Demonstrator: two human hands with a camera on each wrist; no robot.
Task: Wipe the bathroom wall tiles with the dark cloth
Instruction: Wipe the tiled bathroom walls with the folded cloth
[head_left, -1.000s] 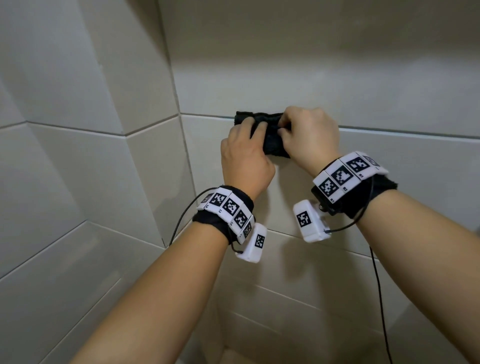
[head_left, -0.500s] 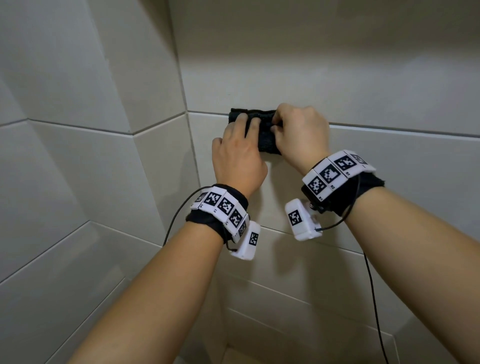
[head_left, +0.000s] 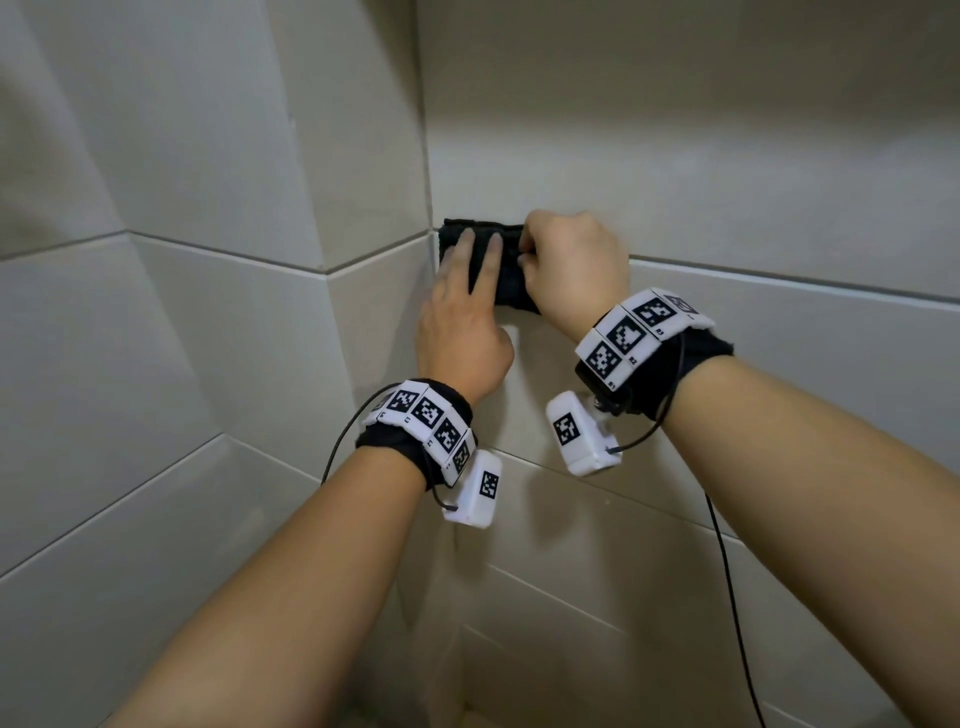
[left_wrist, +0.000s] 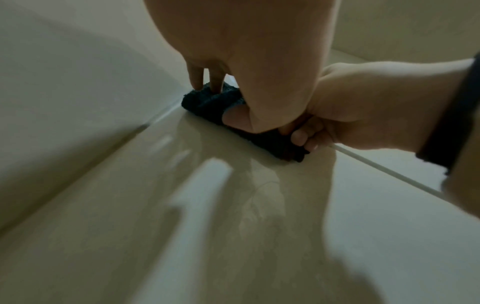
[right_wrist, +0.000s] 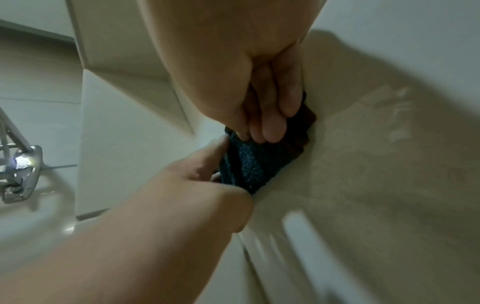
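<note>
A folded dark cloth (head_left: 506, 283) lies flat against the beige wall tiles (head_left: 727, 182), its left edge right at the inner corner, on the horizontal grout line. My left hand (head_left: 470, 296) presses on it with straight fingers (left_wrist: 196, 77), and its thumb lies along the cloth's (left_wrist: 207, 102) lower edge. My right hand (head_left: 563, 260) grips the cloth's right end, with curled fingers (right_wrist: 272, 123) bunched over the cloth (right_wrist: 249, 166). Both hands hide the middle of the cloth.
The side wall (head_left: 208, 260) meets the back wall just left of the cloth. In the right wrist view a chrome fitting (right_wrist: 22, 174) and the rim of a white basin (right_wrist: 39, 218) sit lower down on the left. The tile below shows a wet sheen (left_wrist: 202, 185).
Both hands and the cloth have slid left along the grout line until the cloth reaches the corner. My left fingers now lie straighter on it.
</note>
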